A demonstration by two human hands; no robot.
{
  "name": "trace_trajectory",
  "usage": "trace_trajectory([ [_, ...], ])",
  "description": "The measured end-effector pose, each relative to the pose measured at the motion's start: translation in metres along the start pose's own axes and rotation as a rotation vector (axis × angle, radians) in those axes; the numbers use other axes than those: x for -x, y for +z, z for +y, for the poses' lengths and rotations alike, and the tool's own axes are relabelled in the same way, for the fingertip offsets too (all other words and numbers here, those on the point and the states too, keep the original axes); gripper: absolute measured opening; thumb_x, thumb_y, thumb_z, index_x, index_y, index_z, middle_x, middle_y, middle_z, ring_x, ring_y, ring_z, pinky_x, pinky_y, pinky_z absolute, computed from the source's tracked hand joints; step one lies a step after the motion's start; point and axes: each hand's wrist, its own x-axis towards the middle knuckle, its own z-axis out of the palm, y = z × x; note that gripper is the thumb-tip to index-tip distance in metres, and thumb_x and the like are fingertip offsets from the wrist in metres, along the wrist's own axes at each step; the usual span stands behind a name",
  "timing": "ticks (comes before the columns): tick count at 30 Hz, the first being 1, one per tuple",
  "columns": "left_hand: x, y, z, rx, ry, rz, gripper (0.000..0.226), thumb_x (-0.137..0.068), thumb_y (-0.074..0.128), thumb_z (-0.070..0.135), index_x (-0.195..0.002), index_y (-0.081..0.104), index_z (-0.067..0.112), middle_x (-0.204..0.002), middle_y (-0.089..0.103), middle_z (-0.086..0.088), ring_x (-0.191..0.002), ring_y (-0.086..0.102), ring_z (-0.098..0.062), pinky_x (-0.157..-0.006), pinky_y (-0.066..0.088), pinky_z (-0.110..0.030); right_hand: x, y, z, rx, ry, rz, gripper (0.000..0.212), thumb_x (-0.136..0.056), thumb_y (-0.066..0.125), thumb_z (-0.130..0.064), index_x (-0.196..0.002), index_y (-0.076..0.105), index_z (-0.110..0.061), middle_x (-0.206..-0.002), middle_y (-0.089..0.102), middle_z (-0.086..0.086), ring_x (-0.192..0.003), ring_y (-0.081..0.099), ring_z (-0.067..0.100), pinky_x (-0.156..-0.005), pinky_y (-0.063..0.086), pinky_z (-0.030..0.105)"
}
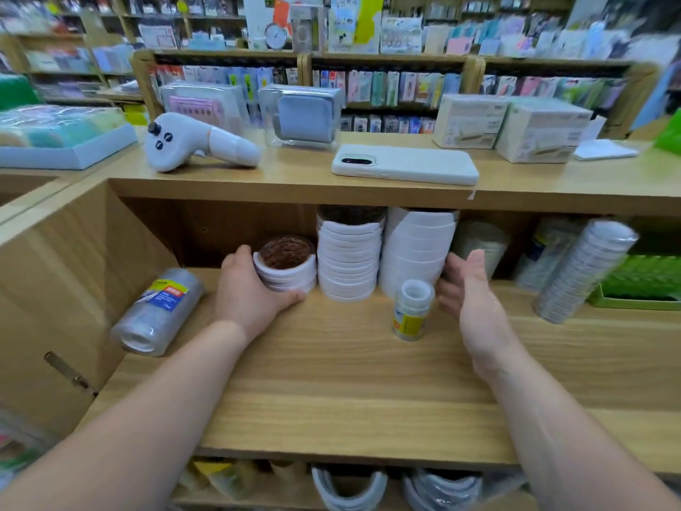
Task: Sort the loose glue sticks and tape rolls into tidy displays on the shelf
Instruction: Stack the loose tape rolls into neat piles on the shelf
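Note:
On the wooden shelf (331,381) my left hand (250,293) grips a short stack of white tape rolls (285,269) with brown cores, at the back left. Right beside it stand two taller stacks of white tape rolls, the middle stack (348,256) and the right stack (416,248). My right hand (468,293) is held with straight fingers against the right side of the right stack. A small upright pack of clear tape rolls (412,309) with a yellow label stands just left of that hand. A wrapped tube of clear tape (158,313) lies on its side at the shelf's left.
A wrapped sleeve of thin rolls (586,271) leans at the right, by a green box (641,285). The top board above holds a white controller (199,143), a phone (405,164) and boxes (512,127). More tape rolls (348,488) sit on the shelf below.

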Motion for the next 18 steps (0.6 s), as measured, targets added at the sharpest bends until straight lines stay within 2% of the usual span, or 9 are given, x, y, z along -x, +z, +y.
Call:
trace_trajectory([
  [3,0.001,-0.001,-0.004,0.053,-0.057,-0.05,0.119,-0.048,0.098,0.043,-0.145,0.039,0.009,-0.139,0.053,-0.01,-0.127,0.053,-0.027,-0.107,0.045,-0.043,-0.004,-0.001,-0.002,-0.015,0.048,-0.062,0.096,-0.077,0.02,-0.09,-0.147,0.048,-0.03,-0.141,0.059,-0.012,-0.129,0.055,0.006,-0.117,0.035,0.039],
  [5,0.006,0.0,-0.008,0.202,-0.124,-0.084,0.123,-0.057,0.097,0.032,-0.156,0.026,0.011,-0.149,0.049,-0.008,-0.132,0.053,-0.022,-0.113,0.042,-0.044,-0.006,-0.002,-0.002,-0.006,0.068,-0.076,0.103,-0.071,0.021,-0.096,-0.148,0.047,-0.032,-0.142,0.058,-0.013,-0.129,0.054,0.005,-0.117,0.035,0.039],
  [7,0.015,0.004,-0.013,0.39,-0.127,-0.089,0.105,-0.071,0.089,0.011,-0.156,0.027,0.011,-0.148,0.051,-0.005,-0.133,0.052,-0.017,-0.115,0.04,-0.038,-0.006,-0.002,-0.002,-0.015,0.073,-0.077,0.098,-0.075,0.021,-0.094,-0.146,0.049,-0.033,-0.14,0.06,-0.014,-0.129,0.055,0.005,-0.116,0.036,0.04],
  [9,0.024,0.002,-0.013,0.534,-0.087,-0.107,0.082,-0.081,0.073,-0.009,-0.151,0.037,0.011,-0.141,0.054,0.003,-0.13,0.053,-0.009,-0.11,0.04,-0.023,-0.007,-0.002,-0.004,-0.037,0.069,-0.083,0.092,-0.081,0.02,-0.09,-0.144,0.051,-0.032,-0.138,0.061,-0.013,-0.128,0.056,0.005,-0.115,0.038,0.04],
  [10,0.027,-0.001,-0.013,0.573,-0.063,-0.119,0.074,-0.083,0.066,-0.014,-0.147,0.042,0.014,-0.136,0.057,0.008,-0.126,0.055,-0.005,-0.108,0.041,-0.021,-0.006,0.0,-0.005,-0.05,0.07,-0.09,0.09,-0.081,0.02,-0.087,-0.145,0.051,-0.031,-0.137,0.063,-0.012,-0.127,0.057,0.005,-0.115,0.039,0.04],
  [12,0.026,-0.004,-0.016,0.585,-0.047,-0.127,0.071,-0.079,0.06,-0.009,-0.141,0.05,0.025,-0.129,0.062,0.017,-0.119,0.058,0.002,-0.108,0.043,-0.026,-0.004,0.005,-0.006,-0.062,0.071,-0.109,0.088,-0.08,0.022,-0.083,-0.144,0.052,-0.03,-0.131,0.066,-0.013,-0.123,0.06,0.002,-0.114,0.039,0.037],
  [14,0.023,-0.007,-0.024,0.555,-0.056,-0.119,0.075,-0.069,0.055,0.007,-0.136,0.053,0.04,-0.121,0.066,0.026,-0.11,0.06,-0.002,-0.105,0.045,-0.031,-0.002,0.011,-0.005,-0.051,0.071,-0.13,0.089,-0.078,0.024,-0.087,-0.142,0.053,-0.034,-0.127,0.068,-0.016,-0.122,0.06,0.001,-0.115,0.038,0.036],
  [15,0.023,-0.008,-0.026,0.548,-0.07,-0.125,0.08,-0.066,0.053,0.012,-0.139,0.05,0.043,-0.124,0.065,0.026,-0.11,0.059,-0.005,-0.106,0.045,-0.033,-0.001,0.013,-0.003,-0.049,0.074,-0.136,0.091,-0.076,0.025,-0.09,-0.143,0.052,-0.035,-0.127,0.068,-0.017,-0.123,0.059,0.001,-0.116,0.037,0.037],
  [18,0.026,-0.013,-0.03,0.52,-0.159,-0.113,0.091,-0.074,0.057,0.014,-0.158,0.026,0.029,-0.143,0.05,0.011,-0.127,0.048,-0.007,-0.115,0.039,-0.042,-0.001,0.013,-0.002,-0.07,0.086,-0.118,0.094,-0.079,0.022,-0.086,-0.15,0.045,-0.029,-0.131,0.066,-0.014,-0.125,0.057,0.003,-0.118,0.035,0.038],
])
